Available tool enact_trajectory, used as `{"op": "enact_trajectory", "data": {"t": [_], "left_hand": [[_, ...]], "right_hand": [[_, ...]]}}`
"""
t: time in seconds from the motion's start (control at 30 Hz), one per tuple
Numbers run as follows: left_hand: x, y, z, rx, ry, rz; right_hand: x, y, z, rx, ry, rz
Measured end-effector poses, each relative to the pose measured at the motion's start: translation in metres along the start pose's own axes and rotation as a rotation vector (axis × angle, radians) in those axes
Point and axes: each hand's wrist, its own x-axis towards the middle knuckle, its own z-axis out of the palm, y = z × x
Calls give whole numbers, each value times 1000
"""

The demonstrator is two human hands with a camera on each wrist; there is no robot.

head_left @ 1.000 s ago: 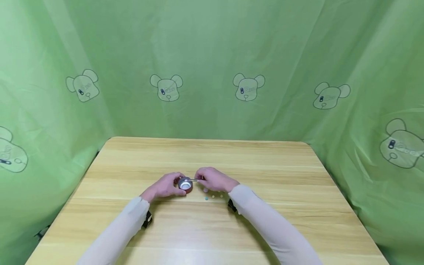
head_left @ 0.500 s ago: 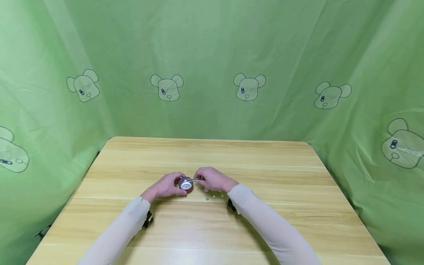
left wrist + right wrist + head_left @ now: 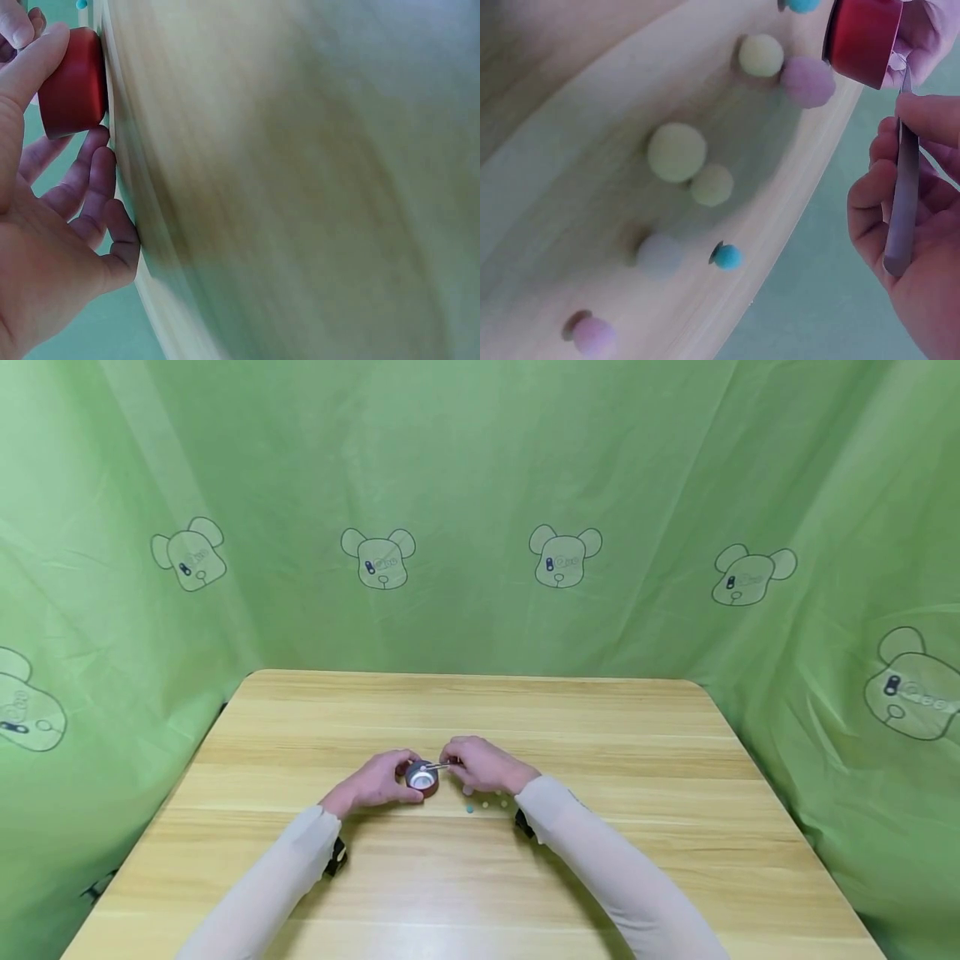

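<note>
Red cup [image 3: 422,780] stands on the wooden table [image 3: 465,710], held between the left hand's [image 3: 378,779] thumb and fingers, we see from the head view; the right hand [image 3: 487,766] pinches tweezers [image 3: 436,767], tips at the cup's mouth. From the left wrist, we see the thumb against its side. From the right, we spot small balls [image 3: 676,152] near it.
</note>
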Motion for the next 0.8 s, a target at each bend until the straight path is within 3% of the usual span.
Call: {"op": "enact_trajectory", "data": {"t": [0.3, 0.8], "left_hand": [[0, -1, 0, 0, -1, 4], [0, -1, -1, -3, 6, 10]], "right_hand": [[1, 1, 0, -34, 15, -8], [2, 0, 1, 26, -4, 45]]}}
